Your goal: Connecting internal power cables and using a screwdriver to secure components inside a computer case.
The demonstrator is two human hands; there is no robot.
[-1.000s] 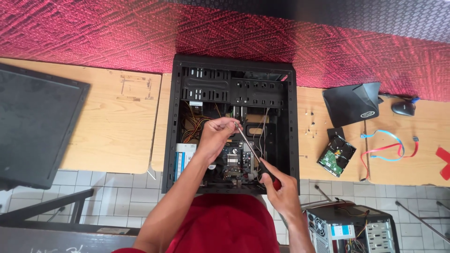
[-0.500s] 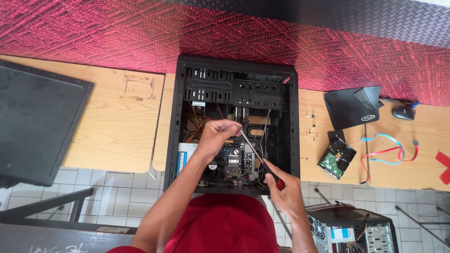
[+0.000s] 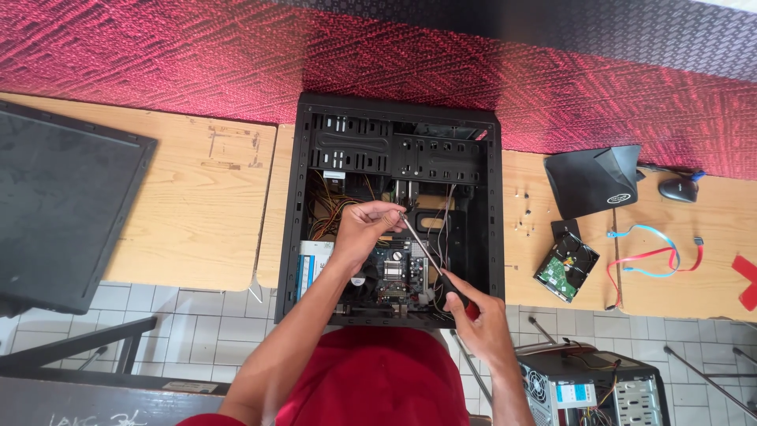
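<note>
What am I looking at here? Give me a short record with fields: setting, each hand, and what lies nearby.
Setting: open black computer case lying on a wooden table, motherboard visible inside
Left hand: inside the case, fingertips at the tip end of a screwdriver
Right hand: grips the screwdriver's handle
Left of case: black side panel
Right of case: hard drive, red and blue cables, small screws, mouse

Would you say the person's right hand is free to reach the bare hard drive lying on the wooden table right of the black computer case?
Probably not yet: the right hand grips a red-handled screwdriver, though nothing blocks the path to the hard drive.
</note>
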